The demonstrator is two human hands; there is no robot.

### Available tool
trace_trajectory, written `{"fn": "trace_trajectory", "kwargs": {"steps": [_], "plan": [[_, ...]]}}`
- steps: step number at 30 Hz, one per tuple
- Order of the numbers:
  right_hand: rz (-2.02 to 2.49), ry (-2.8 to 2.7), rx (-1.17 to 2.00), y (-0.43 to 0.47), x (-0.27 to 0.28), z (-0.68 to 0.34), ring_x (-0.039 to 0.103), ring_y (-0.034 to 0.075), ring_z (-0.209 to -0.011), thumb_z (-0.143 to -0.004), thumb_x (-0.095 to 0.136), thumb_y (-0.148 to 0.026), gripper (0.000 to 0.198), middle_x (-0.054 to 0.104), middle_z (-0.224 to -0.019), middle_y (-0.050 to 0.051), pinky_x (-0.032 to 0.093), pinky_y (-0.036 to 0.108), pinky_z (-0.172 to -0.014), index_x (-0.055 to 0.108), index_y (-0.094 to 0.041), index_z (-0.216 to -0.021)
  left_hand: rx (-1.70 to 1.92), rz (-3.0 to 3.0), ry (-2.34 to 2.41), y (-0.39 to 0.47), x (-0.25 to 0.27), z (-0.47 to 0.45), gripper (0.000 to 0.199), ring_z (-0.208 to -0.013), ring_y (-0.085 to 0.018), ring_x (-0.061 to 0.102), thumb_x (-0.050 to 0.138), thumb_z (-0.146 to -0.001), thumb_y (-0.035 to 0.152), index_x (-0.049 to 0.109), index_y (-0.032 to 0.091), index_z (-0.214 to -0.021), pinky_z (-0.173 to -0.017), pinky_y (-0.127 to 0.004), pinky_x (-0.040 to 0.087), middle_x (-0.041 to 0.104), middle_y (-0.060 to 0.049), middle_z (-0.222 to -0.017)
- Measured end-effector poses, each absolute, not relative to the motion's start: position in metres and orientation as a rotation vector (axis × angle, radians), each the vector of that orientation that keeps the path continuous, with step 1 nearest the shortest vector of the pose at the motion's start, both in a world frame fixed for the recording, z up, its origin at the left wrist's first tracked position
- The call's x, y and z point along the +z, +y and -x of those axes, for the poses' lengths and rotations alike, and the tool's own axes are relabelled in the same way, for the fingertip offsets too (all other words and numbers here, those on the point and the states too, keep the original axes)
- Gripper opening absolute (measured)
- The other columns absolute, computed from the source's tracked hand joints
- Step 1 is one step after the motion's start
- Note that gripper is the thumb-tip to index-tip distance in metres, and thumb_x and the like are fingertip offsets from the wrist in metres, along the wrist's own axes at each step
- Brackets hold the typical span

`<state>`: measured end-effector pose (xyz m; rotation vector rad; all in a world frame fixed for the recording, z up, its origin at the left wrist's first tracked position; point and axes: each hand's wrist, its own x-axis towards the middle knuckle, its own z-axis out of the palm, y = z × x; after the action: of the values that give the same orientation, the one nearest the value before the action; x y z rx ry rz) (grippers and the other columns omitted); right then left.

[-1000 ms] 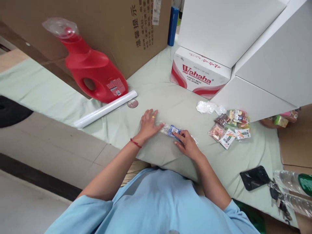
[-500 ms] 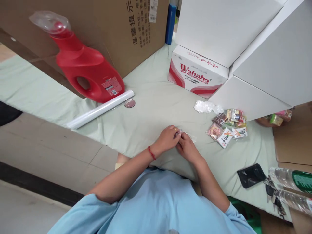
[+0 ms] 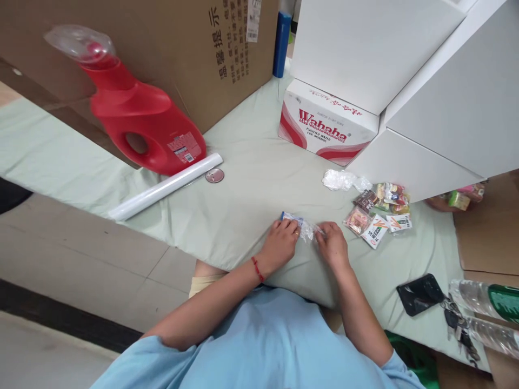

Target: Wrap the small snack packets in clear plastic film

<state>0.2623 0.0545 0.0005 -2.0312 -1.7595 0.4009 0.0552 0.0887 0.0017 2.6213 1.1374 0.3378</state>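
Near the table's front edge, my left hand [image 3: 279, 246], with a red string bracelet at the wrist, is closed over a small blue-and-white packet [image 3: 286, 216]. Its fingers hide most of the packet. Crumpled clear plastic wrap [image 3: 307, 231] stretches from the packet toward the right. The far end of this wrap is pinched in my right hand [image 3: 333, 247]. Both hands rest low over the green cloth [image 3: 251, 200]. Small snack packets [image 3: 375, 229] lie to the right of my right hand, and a crumpled clear plastic bag [image 3: 338, 179] lies behind them.
A red jug [image 3: 141, 124] and a white roll [image 3: 166, 186] lie on the left beside a round disc [image 3: 214, 175]. A cardboard box [image 3: 162, 48], a Wahaha carton [image 3: 324, 127] and white cabinets [image 3: 373, 43] stand behind. A phone [image 3: 419, 294], keys [image 3: 458, 324] and bottles [image 3: 503, 302] are at right.
My hands were close together around the wrap; now they are apart, the right one farther right. The blue-and-white packet and the stretched clear wrap have come into view between them.
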Motion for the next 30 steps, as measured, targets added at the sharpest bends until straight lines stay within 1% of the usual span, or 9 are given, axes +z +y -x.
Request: {"fn": "trace_trajectory", "kwargs": {"steps": [3,6,11,15,18,20,24,27,30], "plan": [[1.903,-1.714,0.497,0.067,0.013,-0.244,0.062,0.023,-0.086,-0.099,0.051,-0.031,0.02,0.068,-0.096,0.007,0.051,0.036,-0.083,0.068,-0.021,-0.102,0.389,-2.65,1.129,0.083,-0.007,-0.057,0.037,-0.119,-0.028,0.059,0.04,-0.104,0.015,0.071,0.016,-0.125,-0.098,-0.046,0.047,0.068,-0.013,-0.135],[1.784,-1.799,0.546,0.088,0.023,-0.217,0.064,0.022,-0.093,-0.1,0.049,-0.026,0.021,0.069,-0.102,0.007,0.05,0.033,-0.086,0.067,-0.021,-0.11,0.425,-2.606,1.131,0.081,-0.016,-0.058,0.038,-0.118,-0.029,0.063,0.04,-0.101,0.01,0.073,0.013,-0.12,-0.099,-0.047,0.05,0.071,-0.016,-0.128],[1.864,-2.042,0.571,0.116,0.016,-0.171,0.06,0.022,-0.088,-0.101,0.047,-0.016,0.022,0.064,-0.1,0.009,0.049,0.033,-0.081,0.069,-0.021,-0.102,0.528,-2.458,0.988,0.078,-0.019,-0.036,0.048,-0.139,-0.033,0.055,0.047,-0.09,0.009,0.066,0.007,-0.134,-0.117,-0.054,0.047,0.066,-0.022,-0.138],[1.89,-2.165,0.495,0.113,0.011,-0.151,0.055,0.029,-0.105,-0.102,0.056,-0.022,0.015,0.061,-0.111,0.015,0.049,0.041,-0.094,0.067,-0.016,-0.11,0.586,-2.382,0.932,0.062,-0.021,0.008,0.059,-0.145,-0.031,0.05,0.049,-0.083,0.006,0.063,0.014,-0.14,-0.123,-0.057,0.043,0.06,-0.018,-0.148],[1.849,-2.194,0.433,0.103,0.009,-0.145,0.05,0.034,-0.112,-0.099,0.067,-0.041,0.033,0.058,-0.118,0.018,0.048,0.048,-0.098,0.065,-0.015,-0.118,0.636,-2.39,0.977,0.049,-0.028,0.041,0.047,-0.144,-0.032,0.052,0.049,-0.087,0.007,0.071,0.018,-0.127,-0.12,-0.058,0.047,0.068,-0.015,-0.138],[1.857,-2.171,0.389,0.099,0.006,-0.144,0.049,0.034,-0.111,-0.096,0.071,-0.045,0.038,0.058,-0.118,0.018,0.049,0.049,-0.097,0.065,-0.017,-0.121,0.68,-2.367,1.031,0.044,-0.033,0.057,0.039,-0.139,-0.031,0.056,0.05,-0.09,0.008,0.074,0.02,-0.118,-0.115,-0.057,0.053,0.073,-0.012,-0.13],[1.927,-2.065,0.357,0.102,-0.001,-0.147,0.051,0.032,-0.109,-0.098,0.065,-0.029,0.021,0.061,-0.116,0.016,0.049,0.047,-0.096,0.067,-0.019,-0.116,0.774,-2.259,1.142,0.046,-0.03,0.065,0.029,-0.132,-0.03,0.062,0.051,-0.094,0.012,0.075,0.023,-0.104,-0.11,-0.055,0.056,0.077,-0.009,-0.118],[1.883,-1.905,0.425,0.104,0.002,-0.16,0.054,0.03,-0.108,-0.095,0.056,-0.017,0.02,0.063,-0.113,0.016,0.049,0.044,-0.097,0.068,-0.018,-0.111,0.858,-2.092,1.197,0.049,-0.015,0.057,0.025,-0.13,-0.028,0.063,0.051,-0.097,0.018,0.074,0.024,-0.103,-0.11,-0.054,0.055,0.077,-0.008,-0.116],[1.748,-1.558,0.633,0.096,0.012,-0.184,0.06,0.024,-0.095,-0.096,0.054,-0.027,0.019,0.066,-0.103,0.01,0.051,0.037,-0.088,0.066,-0.02,-0.108,0.901,-1.775,1.27,0.05,0.003,0.043,0.023,-0.121,-0.026,0.067,0.052,-0.101,0.03,0.073,0.025,-0.109,-0.108,-0.051,0.055,0.075,-0.008,-0.118]]}}
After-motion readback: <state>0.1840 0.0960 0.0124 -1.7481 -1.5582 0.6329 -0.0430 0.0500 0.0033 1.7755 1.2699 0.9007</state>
